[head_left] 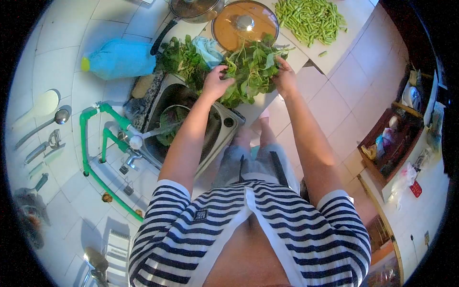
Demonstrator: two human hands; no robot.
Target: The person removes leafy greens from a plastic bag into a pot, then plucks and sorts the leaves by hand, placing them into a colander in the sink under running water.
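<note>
A bunch of leafy greens [248, 74] lies between my two hands at the counter's edge. My left hand [218, 83] touches its left side with fingers curled against the leaves. On the right side, my right hand [285, 79] has its fingers bent round stems and leaves. More dark greens [184, 62] lie to the left, beside a pale blue cloth or bag [208, 50]. Below them is the metal sink [210, 138], with a bowl of leaves [173, 122] in it and water running from the tap [136, 141].
A glass lid [229, 28] and a pot [196, 9] stand behind the greens. Cut green beans [311, 21] are spread at the upper right. A blue bottle [119, 58] is at the left, above green pipes [107, 190]. An open drawer [397, 138] is at the far right.
</note>
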